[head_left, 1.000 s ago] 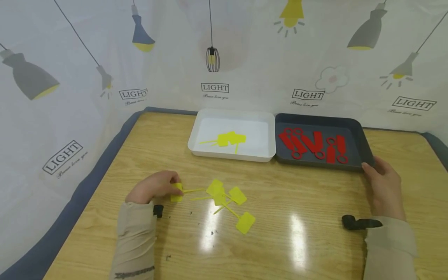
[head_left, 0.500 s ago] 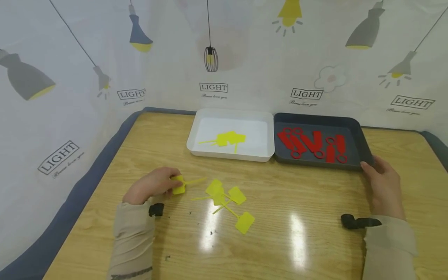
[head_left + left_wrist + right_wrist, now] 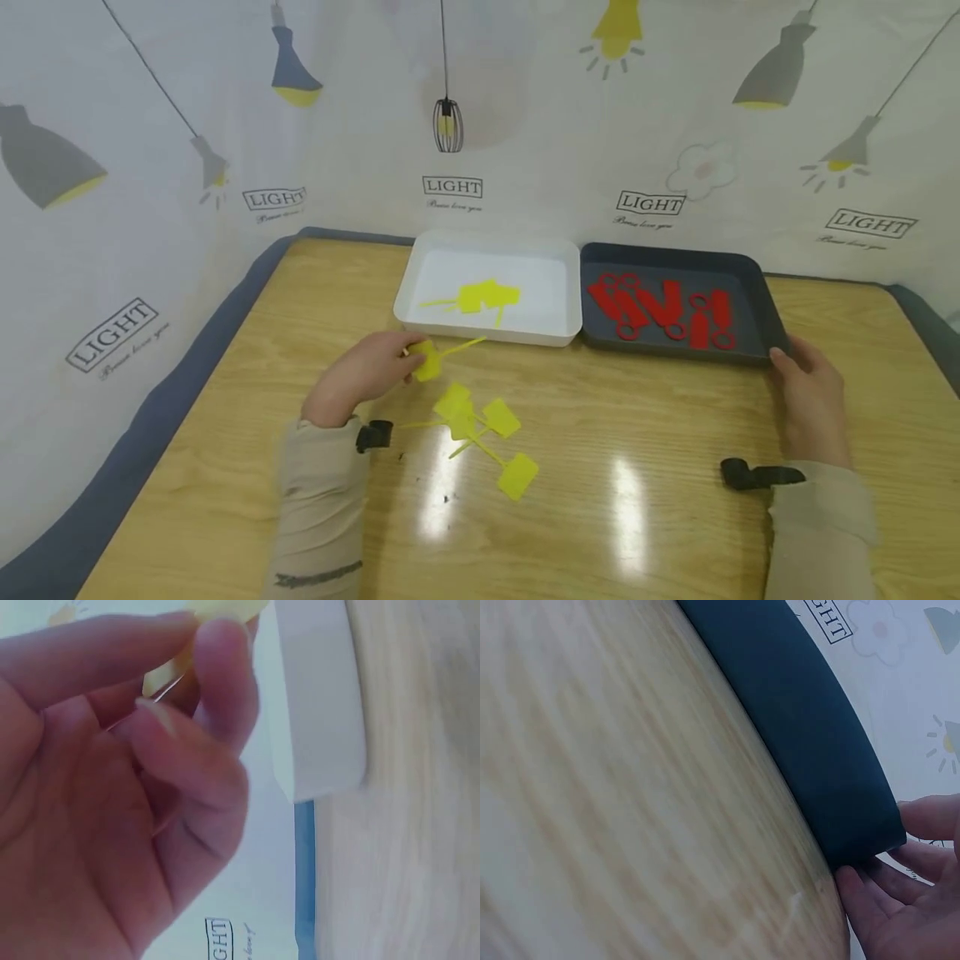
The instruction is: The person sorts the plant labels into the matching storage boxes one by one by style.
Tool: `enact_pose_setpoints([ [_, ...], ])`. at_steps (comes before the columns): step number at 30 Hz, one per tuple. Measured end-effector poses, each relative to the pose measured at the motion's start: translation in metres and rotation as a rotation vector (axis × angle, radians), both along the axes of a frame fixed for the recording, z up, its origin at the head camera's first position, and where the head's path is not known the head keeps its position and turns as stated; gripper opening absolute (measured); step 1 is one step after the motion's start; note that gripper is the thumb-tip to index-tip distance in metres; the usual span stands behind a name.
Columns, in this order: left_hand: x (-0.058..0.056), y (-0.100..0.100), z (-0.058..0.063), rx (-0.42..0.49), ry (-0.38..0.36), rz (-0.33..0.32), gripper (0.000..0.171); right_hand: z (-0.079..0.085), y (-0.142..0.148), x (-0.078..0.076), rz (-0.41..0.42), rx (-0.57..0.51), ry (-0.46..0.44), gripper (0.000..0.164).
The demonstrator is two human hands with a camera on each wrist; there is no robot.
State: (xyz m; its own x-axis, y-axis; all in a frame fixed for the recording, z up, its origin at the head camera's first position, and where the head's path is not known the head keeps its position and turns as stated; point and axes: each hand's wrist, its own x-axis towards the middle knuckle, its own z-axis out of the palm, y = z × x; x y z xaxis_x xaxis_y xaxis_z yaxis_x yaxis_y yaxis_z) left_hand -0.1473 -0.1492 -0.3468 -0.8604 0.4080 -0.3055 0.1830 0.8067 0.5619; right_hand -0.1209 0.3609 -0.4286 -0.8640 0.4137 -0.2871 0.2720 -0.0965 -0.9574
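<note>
My left hand (image 3: pixel 363 375) pinches a yellow tag (image 3: pixel 427 364) by its square plate, between thumb and fingers. Its thin tail points right, overlapping the front wall of the white tray (image 3: pixel 536 337) in the head view. Only a yellow bit of the tag (image 3: pixel 232 609) shows past the fingertips in the left wrist view. My right hand (image 3: pixel 813 400) grips the near right corner of the dark grey tray (image 3: pixel 667 356), thumb at the front, fingers round the side. Several yellow tags (image 3: pixel 517 477) lie in a loose cluster on the table, just right of my left forearm.
Yellow tags (image 3: pixel 480 296) are bunched inside the white tray. Several red tags with ring ends (image 3: pixel 699 331) lie in the dark grey tray. Both trays stand side by side at the back of the wooden table (image 3: pixel 585 517), before a printed white curtain (image 3: pixel 525 108).
My left hand has lifted the yellow tag and carried it right and away from me, up to the white tray's front. The right hand keeps its grip on the tray corner.
</note>
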Motion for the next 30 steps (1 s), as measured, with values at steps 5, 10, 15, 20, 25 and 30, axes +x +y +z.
enact_pose_setpoints([
  [5,-0.006,0.007,0.002,0.061,0.069,0.046,0.021,0.0,0.0,0.0,0.011,-0.002,-0.007,0.066],
  [10,-0.011,0.017,0.002,0.105,0.083,0.094,0.024,-0.002,0.002,0.003,0.029,0.014,-0.041,0.068],
  [15,-0.018,0.029,0.004,0.159,0.118,0.139,0.024,-0.002,0.004,0.001,0.029,-0.012,0.007,0.069],
  [20,-0.022,0.042,0.007,0.181,0.119,0.157,0.025,-0.001,0.007,0.004,0.019,-0.033,0.042,0.07],
  [25,-0.021,0.049,0.009,0.195,0.143,0.213,0.023,0.001,0.004,0.004,0.004,-0.027,-0.004,0.071],
  [30,-0.023,0.056,0.01,0.195,0.202,0.214,0.014,0.003,0.002,0.002,-0.019,-0.047,-0.026,0.071],
])
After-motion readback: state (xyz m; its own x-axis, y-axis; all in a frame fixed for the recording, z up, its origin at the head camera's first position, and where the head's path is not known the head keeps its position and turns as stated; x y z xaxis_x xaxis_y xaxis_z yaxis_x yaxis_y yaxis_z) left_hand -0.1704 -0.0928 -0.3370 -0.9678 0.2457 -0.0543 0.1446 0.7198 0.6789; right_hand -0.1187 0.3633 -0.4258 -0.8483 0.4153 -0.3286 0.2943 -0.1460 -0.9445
